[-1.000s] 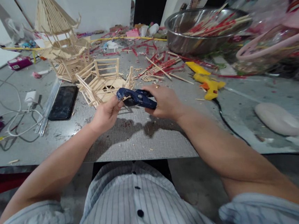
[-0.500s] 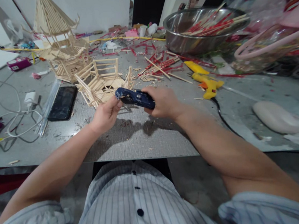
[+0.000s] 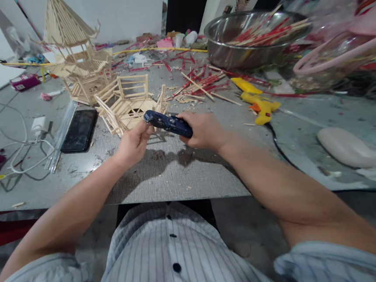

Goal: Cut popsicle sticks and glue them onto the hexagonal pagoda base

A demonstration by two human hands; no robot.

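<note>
In my right hand [image 3: 203, 131] is a dark blue hand tool [image 3: 170, 123], which looks like a hand cutter, its far end pointing left. My fingers are wrapped round its right end. My left hand [image 3: 134, 143] is closed in a pinch right at the tool's left tip. What lies between the left fingertips is too small and hidden to make out. Just behind both hands stands an open, many-sided frame of light wooden sticks [image 3: 135, 105] with low railings. Behind it on the left rises a wooden stick pagoda [image 3: 66, 24] with a pointed roof.
A yellow glue gun [image 3: 262, 107] lies right of my hands, its black cord running to the table edge. Red-and-wood sticks [image 3: 203, 87] are scattered behind. A steel basin [image 3: 219, 50] holds more sticks. Left are a phone [image 3: 79, 130] and a white charger [image 3: 40, 125] with cable.
The blue tool looks slimmer, its handles squeezed closer together in my right hand. Both hands stay in nearly the same place.
</note>
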